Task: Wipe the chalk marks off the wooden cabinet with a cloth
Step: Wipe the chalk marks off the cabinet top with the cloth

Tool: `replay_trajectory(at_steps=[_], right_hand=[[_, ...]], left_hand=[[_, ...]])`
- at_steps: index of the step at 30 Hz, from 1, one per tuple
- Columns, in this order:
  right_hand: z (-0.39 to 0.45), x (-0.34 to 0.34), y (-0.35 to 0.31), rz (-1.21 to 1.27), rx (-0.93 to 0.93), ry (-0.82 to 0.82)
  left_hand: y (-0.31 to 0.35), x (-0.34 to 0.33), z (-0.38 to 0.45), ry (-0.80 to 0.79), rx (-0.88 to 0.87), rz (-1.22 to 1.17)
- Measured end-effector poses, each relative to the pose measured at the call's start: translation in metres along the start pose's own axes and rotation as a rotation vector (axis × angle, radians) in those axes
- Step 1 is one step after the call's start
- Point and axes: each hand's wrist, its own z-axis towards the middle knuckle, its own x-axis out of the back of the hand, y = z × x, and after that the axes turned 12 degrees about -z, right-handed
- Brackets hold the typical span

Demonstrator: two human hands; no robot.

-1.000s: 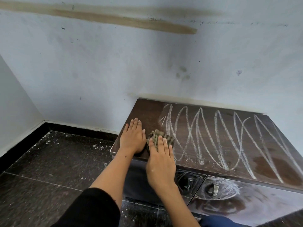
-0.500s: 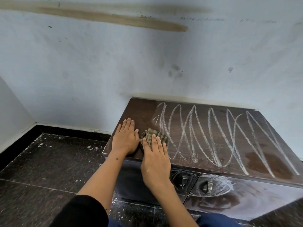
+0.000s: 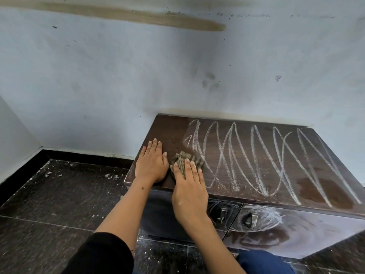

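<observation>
A low dark wooden cabinet [image 3: 173, 127] stands against the wall. White chalk marks [image 3: 256, 159] loop in zigzags across most of its top. A crumpled green-brown checked cloth [image 3: 186, 157] lies near the top's left front, at the left end of the marks. My right hand [image 3: 188, 191] presses flat on the cloth with straight fingers. My left hand [image 3: 152, 164] rests flat on the bare wood just left of it, fingers together.
Two drawer fronts with metal handles [image 3: 250, 218] face me, smeared with chalk. A pale blue wall [image 3: 138, 76] rises behind the cabinet. Dark speckled floor tiles [image 3: 59, 194] with white crumbs spread to the left. A blue trouser knee [image 3: 262, 262] shows at the bottom.
Both hands and the cloth hold nearly the same spot on the cabinet top; the view has shifted slightly. The chalk's left edge looks a little smudged.
</observation>
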Motion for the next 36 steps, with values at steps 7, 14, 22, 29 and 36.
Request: replay_trajectory(at_steps=[7,14,22,29,36], right_hand=[[0.044,-0.001,0.007,-0.008,0.015,-0.145],[0.003,0.011,0.009,0.030,0.034,-0.094],[0.042,0.004,0.024,0.003,0.054,-0.183],[0.017,0.010,0.024,0.006,0.036,-0.089],[0.036,0.008,0.027,0.011,0.024,-0.173]], left_hand=[[0.003,0.002,0.000,-0.016,0.013,0.015],[0.013,0.005,0.000,-0.060,0.055,0.018],[0.016,-0.005,-0.002,-0.040,0.023,0.023],[0.015,-0.006,-0.003,-0.027,0.013,0.020],[0.015,-0.006,-0.002,-0.016,0.013,0.004]])
